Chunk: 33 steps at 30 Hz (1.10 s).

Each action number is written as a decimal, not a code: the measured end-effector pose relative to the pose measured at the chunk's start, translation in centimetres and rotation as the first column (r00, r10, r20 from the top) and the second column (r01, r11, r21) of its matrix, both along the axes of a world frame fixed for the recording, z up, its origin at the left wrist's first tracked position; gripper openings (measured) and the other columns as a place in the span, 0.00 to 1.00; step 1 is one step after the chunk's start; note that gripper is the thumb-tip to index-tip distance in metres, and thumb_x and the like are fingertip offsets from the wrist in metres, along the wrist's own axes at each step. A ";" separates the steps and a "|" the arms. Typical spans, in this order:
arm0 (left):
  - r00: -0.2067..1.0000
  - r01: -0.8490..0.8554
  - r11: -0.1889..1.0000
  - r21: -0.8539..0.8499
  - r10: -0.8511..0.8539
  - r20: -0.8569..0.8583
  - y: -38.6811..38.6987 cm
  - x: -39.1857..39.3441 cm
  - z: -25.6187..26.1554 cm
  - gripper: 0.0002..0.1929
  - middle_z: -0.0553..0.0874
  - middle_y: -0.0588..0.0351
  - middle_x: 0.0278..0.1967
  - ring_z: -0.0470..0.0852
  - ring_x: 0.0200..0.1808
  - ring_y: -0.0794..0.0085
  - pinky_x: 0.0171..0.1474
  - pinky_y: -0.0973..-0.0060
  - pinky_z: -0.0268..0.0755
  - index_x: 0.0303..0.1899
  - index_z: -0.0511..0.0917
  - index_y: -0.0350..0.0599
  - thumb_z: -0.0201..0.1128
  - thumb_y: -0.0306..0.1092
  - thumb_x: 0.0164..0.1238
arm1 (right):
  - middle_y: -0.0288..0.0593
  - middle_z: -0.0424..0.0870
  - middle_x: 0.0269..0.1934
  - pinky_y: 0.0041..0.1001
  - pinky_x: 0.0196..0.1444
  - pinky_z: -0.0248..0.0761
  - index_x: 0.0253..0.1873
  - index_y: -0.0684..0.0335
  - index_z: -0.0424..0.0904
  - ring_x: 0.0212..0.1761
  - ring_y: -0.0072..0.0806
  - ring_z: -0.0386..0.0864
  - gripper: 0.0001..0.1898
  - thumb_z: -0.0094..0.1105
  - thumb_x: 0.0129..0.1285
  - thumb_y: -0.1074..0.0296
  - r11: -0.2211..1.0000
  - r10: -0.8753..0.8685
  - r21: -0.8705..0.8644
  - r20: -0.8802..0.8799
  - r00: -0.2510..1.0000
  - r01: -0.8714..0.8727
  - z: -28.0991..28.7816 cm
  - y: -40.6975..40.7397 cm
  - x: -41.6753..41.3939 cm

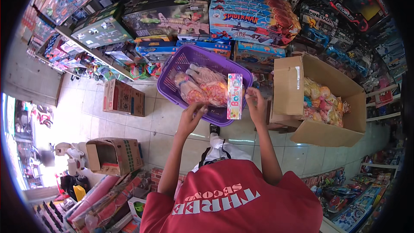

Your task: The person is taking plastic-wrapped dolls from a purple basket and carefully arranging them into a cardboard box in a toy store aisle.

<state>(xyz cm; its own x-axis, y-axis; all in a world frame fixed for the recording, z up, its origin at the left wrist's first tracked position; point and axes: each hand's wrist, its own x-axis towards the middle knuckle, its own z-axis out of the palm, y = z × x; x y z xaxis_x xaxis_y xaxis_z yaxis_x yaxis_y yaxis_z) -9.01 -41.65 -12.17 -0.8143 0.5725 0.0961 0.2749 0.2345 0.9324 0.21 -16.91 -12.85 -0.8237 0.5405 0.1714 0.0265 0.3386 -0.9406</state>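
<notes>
A purple perforated plastic basket [207, 51] is in front of me. Inside it lie dolls in clear plastic bags [210, 85], with pink and orange patterned clothing. One bag's printed header card [235, 96] stands bright at the right side and crosses the basket's near rim. My left hand [193, 116] is at the near left rim, fingers bent beside the lower edge of the bagged dolls; whether they grip the plastic is unclear. My right hand [257, 103] is just outside the right rim, fingers apart, with nothing seen in it.
An open cardboard box [288, 85] of bagged colourful toys stands at right. Behind the basket, shelves hold boxed toy guns [254, 22]. On the tiled floor [129, 129] at left are a closed carton [123, 98] and an open carton [124, 155]. Toy racks [362, 197] line the lower right.
</notes>
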 end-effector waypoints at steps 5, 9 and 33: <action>0.971 0.181 0.980 -0.079 -0.191 -0.143 3.6 -6.2 -1.6 0.15 0.80 0.45 0.45 0.80 0.47 0.57 0.50 0.67 0.70 0.50 0.74 0.38 0.57 0.32 0.63 | 0.63 0.69 0.57 0.37 0.60 0.61 0.66 0.74 0.50 0.60 0.48 0.68 0.43 0.66 0.54 0.55 0.949 -0.068 0.316 0.129 0.989 0.024 -1.3 -1.2 -4.4; 0.895 0.303 0.921 -0.246 -0.363 -0.259 4.5 -9.7 -5.5 0.23 0.74 0.45 0.54 0.72 0.56 0.50 0.57 0.62 0.66 0.55 0.69 0.41 0.60 0.37 0.58 | 0.68 0.69 0.55 0.41 0.62 0.59 0.66 0.77 0.47 0.58 0.57 0.68 0.49 0.69 0.49 0.53 0.943 0.035 0.309 0.276 0.960 -0.124 -0.9 -2.0 -5.3; 0.767 0.516 0.589 -0.622 -0.641 0.029 5.8 -16.3 -9.4 0.44 0.69 0.42 0.60 0.65 0.61 0.44 0.63 0.56 0.60 0.63 0.60 0.47 0.72 0.45 0.41 | 0.60 0.70 0.56 0.40 0.56 0.66 0.68 0.63 0.49 0.55 0.54 0.72 0.50 0.70 0.38 0.68 0.957 -0.211 0.242 0.186 0.960 0.163 2.9 -6.6 -7.6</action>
